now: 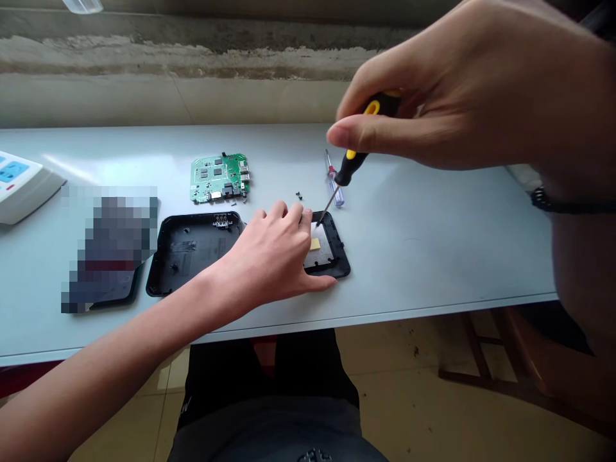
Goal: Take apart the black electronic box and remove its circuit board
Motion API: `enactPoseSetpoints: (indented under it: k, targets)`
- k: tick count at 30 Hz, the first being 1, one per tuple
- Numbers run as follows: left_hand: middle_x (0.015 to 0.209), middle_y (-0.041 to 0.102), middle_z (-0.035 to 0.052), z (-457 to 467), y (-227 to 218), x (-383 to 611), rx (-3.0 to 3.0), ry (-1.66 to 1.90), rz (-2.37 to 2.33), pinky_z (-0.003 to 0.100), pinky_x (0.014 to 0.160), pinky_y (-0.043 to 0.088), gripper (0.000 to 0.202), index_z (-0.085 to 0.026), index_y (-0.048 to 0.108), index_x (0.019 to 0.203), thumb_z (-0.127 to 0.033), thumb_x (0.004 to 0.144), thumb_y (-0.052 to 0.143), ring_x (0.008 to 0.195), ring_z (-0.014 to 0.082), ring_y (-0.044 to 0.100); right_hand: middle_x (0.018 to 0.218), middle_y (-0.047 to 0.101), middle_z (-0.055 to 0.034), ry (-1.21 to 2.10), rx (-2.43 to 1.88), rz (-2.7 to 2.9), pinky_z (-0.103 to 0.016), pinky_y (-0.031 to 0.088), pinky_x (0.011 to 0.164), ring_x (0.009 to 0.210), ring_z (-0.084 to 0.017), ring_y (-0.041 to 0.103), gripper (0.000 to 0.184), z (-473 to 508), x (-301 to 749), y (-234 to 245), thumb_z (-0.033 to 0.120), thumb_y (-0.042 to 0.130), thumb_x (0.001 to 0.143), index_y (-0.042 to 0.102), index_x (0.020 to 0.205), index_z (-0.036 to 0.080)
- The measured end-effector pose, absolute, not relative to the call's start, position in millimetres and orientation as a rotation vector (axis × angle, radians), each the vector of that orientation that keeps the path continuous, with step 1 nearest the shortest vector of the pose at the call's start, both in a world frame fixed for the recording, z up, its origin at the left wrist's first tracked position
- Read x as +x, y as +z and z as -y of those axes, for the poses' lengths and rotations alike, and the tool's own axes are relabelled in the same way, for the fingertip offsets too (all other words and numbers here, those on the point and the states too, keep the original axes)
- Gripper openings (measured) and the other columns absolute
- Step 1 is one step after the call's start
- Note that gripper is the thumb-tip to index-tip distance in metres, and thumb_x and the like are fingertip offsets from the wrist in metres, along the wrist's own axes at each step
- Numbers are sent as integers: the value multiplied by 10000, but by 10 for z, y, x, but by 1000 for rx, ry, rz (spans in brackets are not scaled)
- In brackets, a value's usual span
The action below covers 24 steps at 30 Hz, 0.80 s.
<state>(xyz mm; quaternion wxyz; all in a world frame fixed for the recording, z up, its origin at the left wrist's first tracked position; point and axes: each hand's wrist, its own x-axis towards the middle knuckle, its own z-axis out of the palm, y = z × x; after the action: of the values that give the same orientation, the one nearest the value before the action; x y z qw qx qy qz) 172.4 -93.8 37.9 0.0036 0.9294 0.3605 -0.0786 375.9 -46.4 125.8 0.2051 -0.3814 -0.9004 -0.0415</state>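
In my right hand (414, 115) is a black-and-yellow screwdriver (353, 154), gripped by its handle and tilted, its shaft pointing down to the left. The tip meets the upper part of a black plastic casing cover (341, 256) with a silvery metal plate and a small yellow pad inside. My left hand (282, 250) holds that cover on the table, thumb along the near edge and fingers toward the far edge, hiding its left part. Directly left lies the other casing half (197, 250), a black shell with its inside up and a metal contact piece in one corner.
A green circuit board (219, 178) lies behind the shell. Small dark screws (299, 196) are scattered near the cover. A second screwdriver (335, 186) with a clear handle lies behind it. A blurred-out dark object (113, 256) and a white device (24, 186) are at left. The table's front edge (409, 317) is close.
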Motion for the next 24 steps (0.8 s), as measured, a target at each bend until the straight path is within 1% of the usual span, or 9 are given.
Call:
enactPoseSetpoints:
  k: [1,2,4,6,9,12,16,20,24]
  targets:
    - [1188,621,214,940,379,1723,2914,-242,-1133,415,792,508,830,-8,572,1348,-719,921,560,1106,371,581,542,562,159,-118,-1059,2538,128,197,540,510,128,432,162,459,3788,1239,274,716,876,778,733,229]
    - [1186,623,214,943,379,1724,2915,-240,-1136,414,790,508,828,-8,573,1346,-719,920,563,1104,371,582,698,665,150,-111,-1065,2565,115,268,584,560,116,465,105,454,3823,1224,260,729,865,793,784,238]
    - [1193,622,218,950,379,1725,2916,-240,-1143,413,790,506,827,-10,575,1343,-719,917,570,1102,370,582,911,714,100,-70,-1018,2641,53,387,651,673,72,557,56,449,3895,1205,211,750,841,798,857,235]
    - [1210,617,224,953,378,1729,2914,-245,-1145,412,789,504,827,-13,576,1340,-722,913,574,1107,372,579,959,706,84,-23,-950,2702,7,425,652,736,34,597,173,453,3952,1202,116,763,795,778,918,238]
    - [1191,621,216,949,376,1737,2910,-251,-1142,413,792,505,824,-15,572,1342,-719,914,576,1111,372,577,874,695,123,-16,-899,2710,26,369,586,671,51,537,290,479,3970,1223,15,759,736,749,906,249]
    - [1149,625,203,943,380,1748,2911,-254,-1150,419,805,509,838,-13,562,1352,-723,909,580,1105,372,580,808,694,149,-26,-961,2684,94,312,586,626,85,482,252,507,3906,1266,11,752,736,765,835,243]
    - [1148,619,203,943,399,1755,2919,-273,-1144,423,807,514,832,-10,563,1350,-720,917,568,1103,373,584,696,663,168,-71,-1021,2698,147,252,589,619,106,475,226,506,3808,1313,7,733,733,763,748,230]
    - [1150,618,201,945,410,1750,2922,-286,-1145,419,810,513,826,-16,567,1347,-721,917,569,1104,371,584,527,529,139,-84,-966,2666,130,197,504,529,100,467,109,494,3760,1314,173,716,815,760,723,211]
    - [1174,621,206,941,408,1739,2911,-284,-1146,421,817,509,812,-23,564,1355,-709,920,576,1104,372,582,486,456,124,-223,-1033,2656,123,108,476,573,94,574,107,504,3736,1297,285,714,837,768,778,214]
